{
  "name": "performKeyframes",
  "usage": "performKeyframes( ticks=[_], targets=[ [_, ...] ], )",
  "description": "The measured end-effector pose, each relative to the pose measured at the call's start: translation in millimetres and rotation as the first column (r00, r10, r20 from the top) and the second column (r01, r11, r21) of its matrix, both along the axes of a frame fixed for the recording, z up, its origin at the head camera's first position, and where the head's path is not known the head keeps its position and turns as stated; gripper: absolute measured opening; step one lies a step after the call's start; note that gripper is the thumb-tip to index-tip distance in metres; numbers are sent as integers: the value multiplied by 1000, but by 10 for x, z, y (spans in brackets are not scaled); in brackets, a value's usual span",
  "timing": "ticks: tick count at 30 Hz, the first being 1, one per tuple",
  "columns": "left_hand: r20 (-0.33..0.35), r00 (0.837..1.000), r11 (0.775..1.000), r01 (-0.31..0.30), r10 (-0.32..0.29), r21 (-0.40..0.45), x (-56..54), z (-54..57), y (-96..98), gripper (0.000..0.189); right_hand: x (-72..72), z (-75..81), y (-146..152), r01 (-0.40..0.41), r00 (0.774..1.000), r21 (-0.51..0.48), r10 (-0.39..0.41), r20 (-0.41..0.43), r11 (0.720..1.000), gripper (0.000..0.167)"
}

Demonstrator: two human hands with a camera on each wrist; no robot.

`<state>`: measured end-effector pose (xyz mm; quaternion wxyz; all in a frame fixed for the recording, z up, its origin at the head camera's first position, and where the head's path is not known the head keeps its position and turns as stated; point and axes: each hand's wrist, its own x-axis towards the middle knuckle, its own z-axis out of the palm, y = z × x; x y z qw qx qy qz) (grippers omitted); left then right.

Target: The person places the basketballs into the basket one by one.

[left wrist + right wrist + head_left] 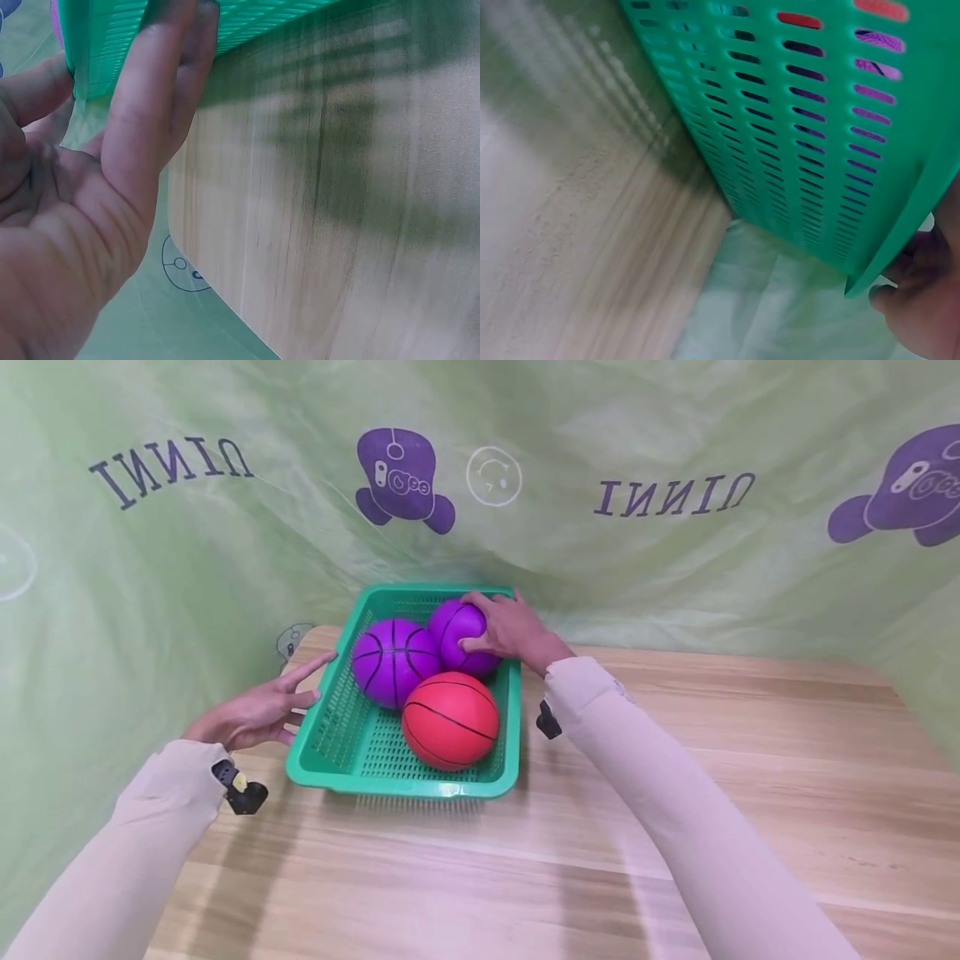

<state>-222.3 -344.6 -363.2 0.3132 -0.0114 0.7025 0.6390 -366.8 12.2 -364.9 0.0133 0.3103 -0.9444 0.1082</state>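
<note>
A green plastic basket (420, 790) stands on the table and holds two purple balls and one red ball. With thumb and fingers spread round it, my right hand (510, 622) grips the back-right purple ball (452, 628) from above, inside the basket. The other purple ball (386, 672) lies against it on the left, and the red ball (450, 722) is in front. At the basket's left side, my left hand (258, 714) touches the rim with extended fingers. In the left wrist view, straight fingers (139, 105) lie along the basket's outer wall.
The wooden table (712, 810) extends to the right and front of the basket. A green curtain (600, 418) printed with purple figures and letters hangs behind and at the sides. The table's left corner (176, 232) is close to the left hand.
</note>
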Motion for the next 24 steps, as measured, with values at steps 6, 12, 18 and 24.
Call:
performKeyframes(
  ticks=[6,12,18,24],
  targets=[
    [-30,999,998,18,-20,-53,-6,-8,75,72,136,-93,118,68,997,-127,-63,44,990,84],
    [-161,981,950,53,-107,-308,-64,82,169,69,222,-97,221,89,995,-257,-97,-21,962,81],
    [-250,956,919,48,-157,-392,-11,219,206,69,323,0,284,63,995,-277,-83,-60,959,78],
    [-308,940,901,-4,-144,-433,85,313,228,69,415,32,447,64,995,-257,-83,-62,964,74]
  ],
)
